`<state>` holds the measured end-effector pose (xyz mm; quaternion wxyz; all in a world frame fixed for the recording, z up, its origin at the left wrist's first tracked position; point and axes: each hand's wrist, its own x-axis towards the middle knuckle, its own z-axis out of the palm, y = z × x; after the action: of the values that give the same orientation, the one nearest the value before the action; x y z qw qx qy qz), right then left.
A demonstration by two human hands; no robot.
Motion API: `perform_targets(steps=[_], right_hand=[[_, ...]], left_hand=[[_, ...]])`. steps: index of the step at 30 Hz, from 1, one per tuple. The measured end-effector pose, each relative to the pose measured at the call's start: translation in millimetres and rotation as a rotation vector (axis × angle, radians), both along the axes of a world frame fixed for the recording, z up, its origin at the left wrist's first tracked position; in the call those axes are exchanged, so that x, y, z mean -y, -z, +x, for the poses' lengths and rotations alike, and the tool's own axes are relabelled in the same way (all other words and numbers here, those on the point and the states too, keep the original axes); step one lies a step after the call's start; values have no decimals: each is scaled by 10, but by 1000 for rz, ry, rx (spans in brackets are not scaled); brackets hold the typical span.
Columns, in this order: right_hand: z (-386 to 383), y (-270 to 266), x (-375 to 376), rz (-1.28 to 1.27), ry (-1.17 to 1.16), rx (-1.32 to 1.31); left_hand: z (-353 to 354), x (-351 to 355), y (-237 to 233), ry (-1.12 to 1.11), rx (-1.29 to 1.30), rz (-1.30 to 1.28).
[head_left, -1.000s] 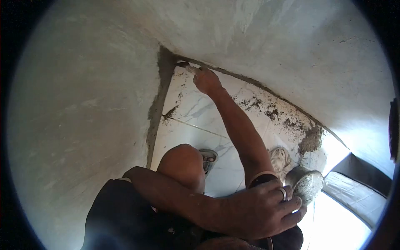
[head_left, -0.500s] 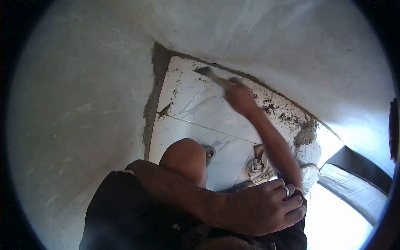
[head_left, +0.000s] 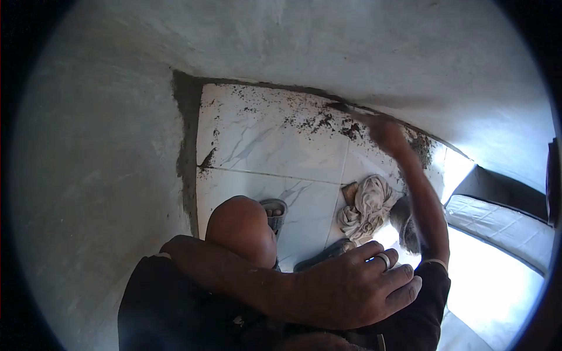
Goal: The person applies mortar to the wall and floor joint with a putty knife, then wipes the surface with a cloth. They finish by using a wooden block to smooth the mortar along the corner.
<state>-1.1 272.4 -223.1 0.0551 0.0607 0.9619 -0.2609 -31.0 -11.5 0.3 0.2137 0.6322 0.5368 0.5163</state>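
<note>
My right hand [head_left: 386, 136], blurred by motion, grips a brush [head_left: 349, 110] by its light handle. The dark bristle end meets the white marbled floor tiles [head_left: 275, 153] close to the foot of the back wall. Around it lie dark mortar crumbs [head_left: 319, 123], thickest toward the right. My left forearm crosses over my lap. At its end my left hand [head_left: 363, 286], with a ring on one finger, rests palm down by my right sleeve, fingers somewhat apart and holding nothing.
Grey plastered walls [head_left: 105, 146] meet in a corner, with a dark mortar strip [head_left: 187, 117] along their foot. My knee [head_left: 241, 228] and sandalled foot [head_left: 274, 212] are in front. A crumpled cloth [head_left: 370, 202] lies beside my right arm. A white quilted-looking item [head_left: 503, 228] stands at right.
The brush and my right hand have moved rightward along the wall's foot. More crumbs lie together near the bristles. The view has shifted, and my left hand stays resting.
</note>
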Motion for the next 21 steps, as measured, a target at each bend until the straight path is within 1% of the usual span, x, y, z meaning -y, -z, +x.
perform_targets(steps=[1,3,4,6,7,8,9,10,11,12,14,15,17,18,19,20,21], right_hand=[[219,-85,-187,-52,37,-53],[525,-278,-408,256,96,113],[570,-250,-386,258,114,113],[618,-106,-253,-44,246,93],[503,126,-179,-68,89,155],[248,157,149,-147,155,136],[40,422,312,-225,-17,-36],[-157,160,535,-93,-8,55],[-221,268,632,-167,46,-94],[-164,275,574,-154,88,-87],[-108,273,393,-180,96,20],[-7,220,208,-110,113,80],[361,-71,-201,46,140,164],[603,6,-485,65,67,90],[830,1,-691,-15,167,78],[1010,-248,-856,119,186,217],[1350,-91,-1124,78,269,39]], left_hand=[[1,-5,-1,20,5,-10],[10,-11,-4,51,7,-17],[17,-17,-5,45,-18,-37],[51,-64,-6,75,-40,-42],[62,-96,-10,101,-94,-73],[78,-129,-18,131,-154,-100],[102,-164,-26,180,-162,-75],[134,-187,-33,174,-192,-110],[169,-202,-33,165,-219,-147],[185,-206,-37,172,-229,-176],[202,-204,-77,216,-248,-202],[210,-215,-89,215,-276,-237],[217,-277,-95,230,-300,-245],[232,-308,-100,235,-319,-253],[246,-343,-94,236,-328,-251],[266,-369,-86,258,-328,-256],[284,-391,-78,280,-327,-262]])
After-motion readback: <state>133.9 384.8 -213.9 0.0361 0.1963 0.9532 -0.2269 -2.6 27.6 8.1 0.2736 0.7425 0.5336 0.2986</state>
